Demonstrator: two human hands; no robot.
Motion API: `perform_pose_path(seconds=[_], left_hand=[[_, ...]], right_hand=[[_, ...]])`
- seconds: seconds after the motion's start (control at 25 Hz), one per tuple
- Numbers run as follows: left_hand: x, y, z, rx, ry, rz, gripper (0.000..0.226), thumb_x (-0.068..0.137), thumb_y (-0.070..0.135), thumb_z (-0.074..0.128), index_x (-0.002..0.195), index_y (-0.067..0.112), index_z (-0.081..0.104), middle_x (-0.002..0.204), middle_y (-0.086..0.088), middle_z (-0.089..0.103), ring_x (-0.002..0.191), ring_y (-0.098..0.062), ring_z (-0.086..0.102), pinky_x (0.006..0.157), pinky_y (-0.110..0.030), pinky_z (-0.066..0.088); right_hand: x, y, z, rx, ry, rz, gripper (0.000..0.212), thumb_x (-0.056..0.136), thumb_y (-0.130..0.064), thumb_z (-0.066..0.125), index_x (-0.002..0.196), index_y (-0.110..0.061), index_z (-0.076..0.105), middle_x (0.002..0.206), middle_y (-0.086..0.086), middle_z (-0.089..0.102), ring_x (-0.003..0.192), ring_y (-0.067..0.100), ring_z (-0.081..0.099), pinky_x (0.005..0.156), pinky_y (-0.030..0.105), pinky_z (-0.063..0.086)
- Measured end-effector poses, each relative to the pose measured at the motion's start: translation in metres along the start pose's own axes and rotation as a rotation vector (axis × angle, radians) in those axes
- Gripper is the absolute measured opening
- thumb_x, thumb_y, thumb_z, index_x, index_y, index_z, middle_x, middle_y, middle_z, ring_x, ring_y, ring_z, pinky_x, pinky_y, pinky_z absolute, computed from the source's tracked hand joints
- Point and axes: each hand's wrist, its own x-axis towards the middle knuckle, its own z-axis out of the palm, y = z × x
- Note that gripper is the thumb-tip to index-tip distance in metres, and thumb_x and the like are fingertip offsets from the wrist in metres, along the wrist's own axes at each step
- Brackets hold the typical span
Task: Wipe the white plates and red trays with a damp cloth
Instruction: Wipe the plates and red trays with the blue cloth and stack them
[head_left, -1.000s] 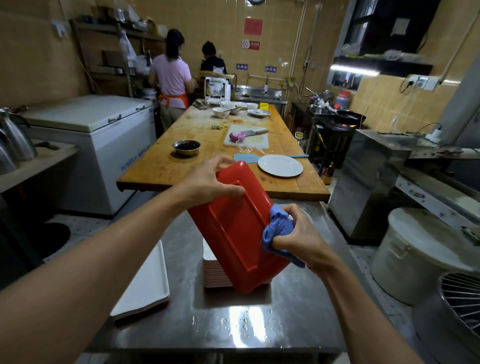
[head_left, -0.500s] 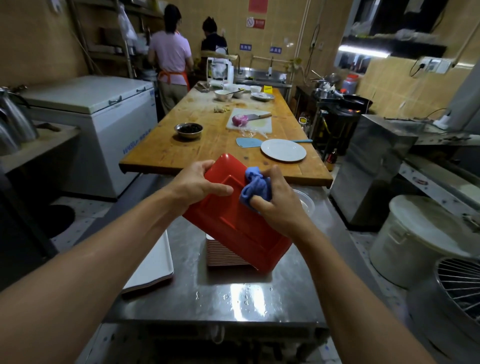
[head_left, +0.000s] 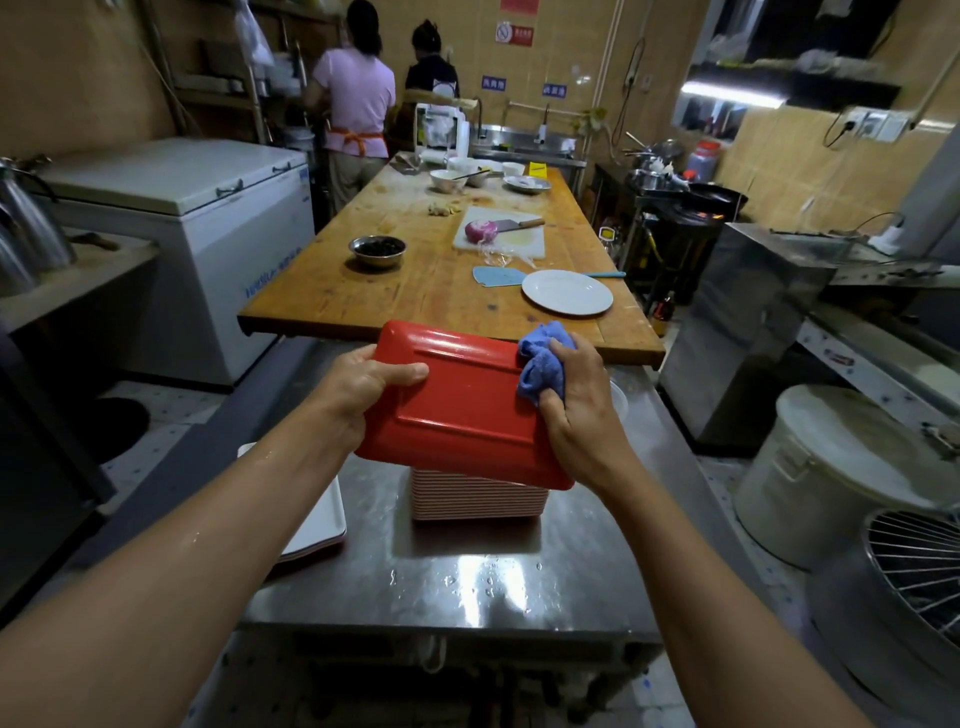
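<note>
The red tray (head_left: 457, 410) has swung from a steep diagonal tilt to lie nearly level, long side across, above the stack of plates (head_left: 478, 501). The right hand (head_left: 576, 400) has carried the blue cloth (head_left: 543, 364) from the tray's lower right edge up to its far right corner. The left hand (head_left: 363, 387) has turned with the tray's left edge.

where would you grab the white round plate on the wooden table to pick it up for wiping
Grip the white plate at its near rim, coming from the steel table side. It lies flat near the wooden table's front edge with that rim clear; a blue spatula crowds its far left.
</note>
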Motion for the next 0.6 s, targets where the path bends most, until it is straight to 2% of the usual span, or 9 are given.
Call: perform_pose_path(seconds=[0.08,0.16,0.28,0.44,0.52,0.6], left_hand=[[0.002,-0.001,0.004,-0.061,0.043,-0.041,0.018,0.078,0.001,0.066,0.087,0.016,0.062,0.082,-0.008,0.066,0.068,-0.021,0.063,0.057,-0.031,0.052],[0.002,-0.002,0.007,-0.104,0.075,-0.087,0.019,0.079,0.001,0.066,0.091,0.014,0.061,0.084,-0.01,0.066,0.069,-0.024,0.063,0.056,-0.034,0.051],[0.0,-0.003,0.009,-0.148,0.104,-0.188,0.019,0.078,0.004,0.068,0.095,0.01,0.062,0.083,-0.013,0.065,0.069,-0.027,0.062,0.055,-0.037,0.049],[-0.006,-0.004,0.01,-0.193,0.164,-0.286,0.008,0.082,0.008,0.068,0.081,0.01,0.06,0.06,-0.01,0.067,0.062,-0.025,0.06,0.052,-0.04,0.045],[-0.01,-0.005,0.011,-0.225,0.161,-0.338,0.011,0.086,0.014,0.065,0.079,0.009,0.058,0.064,-0.012,0.065,0.061,-0.026,0.059,0.054,-0.044,0.045],[-0.013,-0.007,0.007,-0.307,0.115,-0.4,0.021,0.091,0.024,0.059,0.08,0.006,0.058,0.071,-0.014,0.064,0.059,-0.027,0.06,0.052,-0.042,0.049]], right_hand=[[-0.011,0.008,0.004,0.0,-0.031,0.032,0.058,0.092,-0.006,0.047,0.145,-0.017,0.026,0.157,0.005,0.01,0.144,0.017,0.015,0.118,0.033,0.016],[-0.023,0.016,0.008,-0.021,-0.038,0.003,0.061,0.093,-0.005,0.046,0.147,-0.017,0.022,0.158,0.002,0.005,0.146,0.014,0.008,0.119,0.03,0.012],[-0.032,0.024,0.013,-0.099,-0.008,-0.08,0.06,0.092,-0.005,0.051,0.146,-0.013,0.026,0.158,0.006,0.008,0.146,0.016,0.007,0.119,0.039,0.015],[-0.035,0.015,0.038,-0.335,0.042,-0.209,0.058,0.09,-0.014,0.059,0.143,-0.01,0.036,0.155,0.012,0.019,0.144,0.024,0.006,0.117,0.05,0.015],[-0.039,0.002,0.06,-0.405,0.034,-0.317,0.059,0.089,-0.017,0.059,0.143,-0.011,0.036,0.154,0.013,0.022,0.144,0.031,0.01,0.116,0.054,0.016],[-0.044,-0.015,0.086,-0.425,0.006,-0.417,0.059,0.091,-0.024,0.051,0.145,-0.016,0.03,0.154,0.014,0.025,0.144,0.034,0.014,0.115,0.053,0.015]])
